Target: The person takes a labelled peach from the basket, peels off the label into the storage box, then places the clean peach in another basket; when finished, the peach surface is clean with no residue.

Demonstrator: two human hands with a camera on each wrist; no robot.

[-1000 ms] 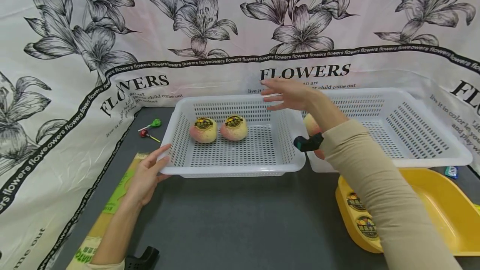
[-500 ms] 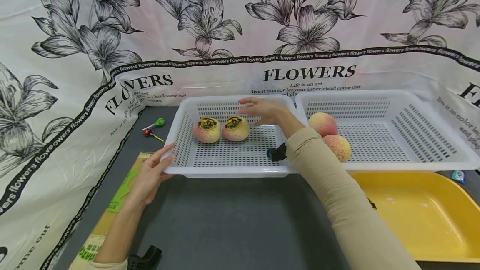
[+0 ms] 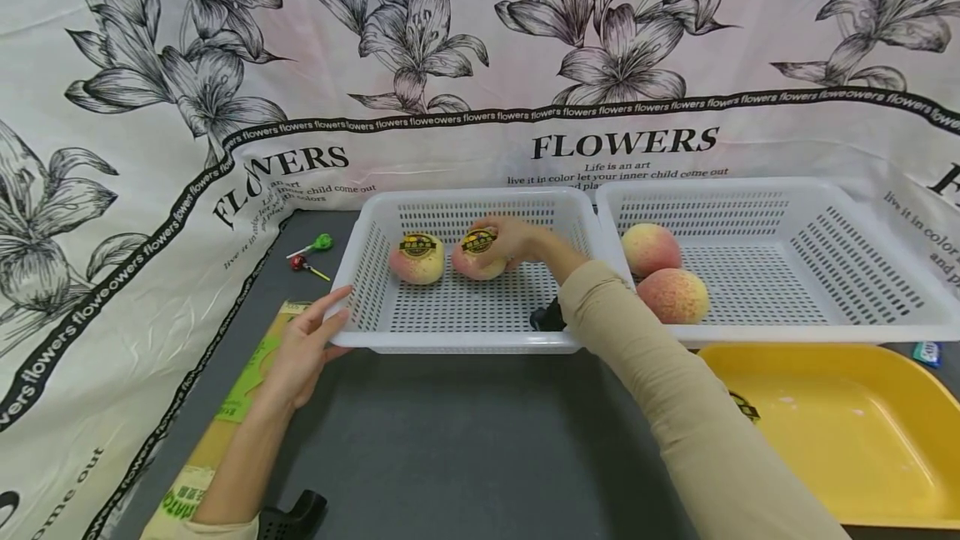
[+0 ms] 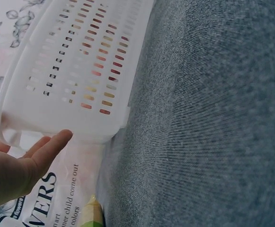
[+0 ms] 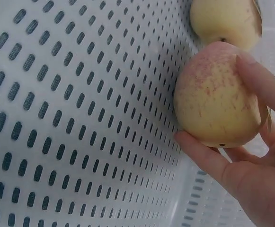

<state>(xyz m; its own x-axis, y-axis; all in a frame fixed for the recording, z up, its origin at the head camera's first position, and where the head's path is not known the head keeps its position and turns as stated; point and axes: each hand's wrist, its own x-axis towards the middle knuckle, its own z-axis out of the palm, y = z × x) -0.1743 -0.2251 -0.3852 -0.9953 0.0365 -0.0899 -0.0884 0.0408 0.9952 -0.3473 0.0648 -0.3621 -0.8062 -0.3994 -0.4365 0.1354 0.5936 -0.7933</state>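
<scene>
Two white perforated baskets side by side in the middle of the head view, on a dark grey surface [image 3: 465, 440] before a flower-printed backdrop. Left basket [image 3: 360, 273] centre frame, holding two stickered peaches: one peach [image 3: 417, 258] lying free, the second peach [image 3: 480, 252] just right of it, wrapped by the curled fingers of the right hand [image 3: 517, 242]. Right basket [image 3: 825, 190] at right of frame, with two unstickered peaches [image 3: 663, 272] near its left wall. Left hand [image 3: 303, 352] at lower left, fingers straight and relaxed, thumb touching the left basket's near corner rim. Yellow tray [image 3: 862, 432] at lower right; two lollipops [image 3: 306, 257] on the surface at left of the basket.

Left wrist view: left hand [image 4: 14, 170] at lower left, open, thumb tip just at the left basket's [image 4: 71, 71] corner; whether actually pressing, cannot tell. Grey surface [image 4: 208, 118] filling the right half.

Right wrist view: second peach [image 5: 216, 94] at right of frame, pinched between thumb below and fingers [image 5: 265, 82] above, against or just off the basket floor [image 5: 71, 118]; first peach [image 5: 225, 21] at the top edge.

Judged progress: peaches split two and two between baskets, one of the stickered pair in hand, not lifted clear.
</scene>
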